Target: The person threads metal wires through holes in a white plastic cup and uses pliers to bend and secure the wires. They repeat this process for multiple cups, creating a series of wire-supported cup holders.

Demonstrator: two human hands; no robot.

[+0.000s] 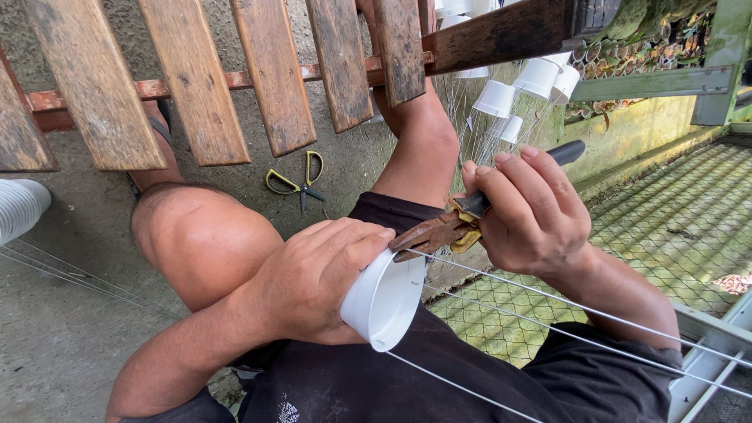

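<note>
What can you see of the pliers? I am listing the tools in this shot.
The pliers look old: rust-brown metal jaws, dark handles with a yellow part near the joint. The right hand grips the handles, one black handle end sticking out past the fingers. They lie roughly level, jaws pointing left and closed at the rim of the white plastic cup, which the left hand holds, where thin wires meet it.

1. Below us lies a grey concrete floor (pixel 70 345), rough and stained.
2. On it, past our knee, rest small scissors (pixel 298 182) with yellow-green handles, blades pointing toward us.
3. At the left edge a stack of white cups (pixel 19 207) lies on its side.
4. To the right we see green, mossy wire mesh (pixel 689 219) covering the ground.
</note>
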